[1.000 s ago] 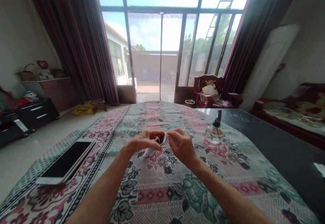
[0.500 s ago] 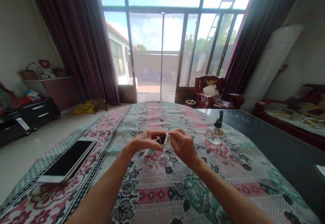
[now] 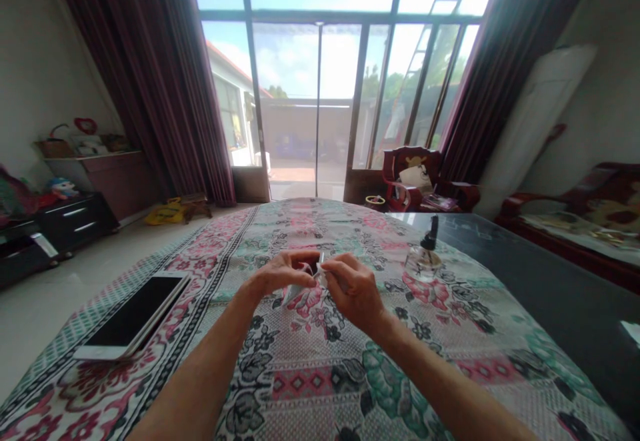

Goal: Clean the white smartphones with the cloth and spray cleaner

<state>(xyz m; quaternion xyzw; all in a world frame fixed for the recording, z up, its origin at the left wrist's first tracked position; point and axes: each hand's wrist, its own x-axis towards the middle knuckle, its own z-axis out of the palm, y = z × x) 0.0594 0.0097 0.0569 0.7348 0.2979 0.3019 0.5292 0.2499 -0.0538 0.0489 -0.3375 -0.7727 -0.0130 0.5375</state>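
Above the middle of the cloth-covered table, my two hands nearly meet. My left hand (image 3: 283, 271) has its thumb and fingers closed round a small pale, partly dark object; its kind cannot be made out. A greyish-white part of the pale object (image 3: 296, 292) shows below the left thumb. The fingertips of my right hand (image 3: 353, 288) pinch a thin white piece (image 3: 321, 273) at the object's right side, touching it. The fingers hide much of both. To the right of my right hand stands a clear bottle (image 3: 423, 262) with a black dropper-like top.
A white-framed tablet (image 3: 135, 314) lies at the left on the flowered tablecloth (image 3: 320, 374), with another flat thing under it. A dark table (image 3: 540, 281) adjoins on the right. Beyond stand a red wooden chair (image 3: 413, 174) and glass doors (image 3: 310, 114).
Both hands have shifted slightly left, still close together. The dark part between them shows less, and the white piece at the right fingertips has changed its angle.
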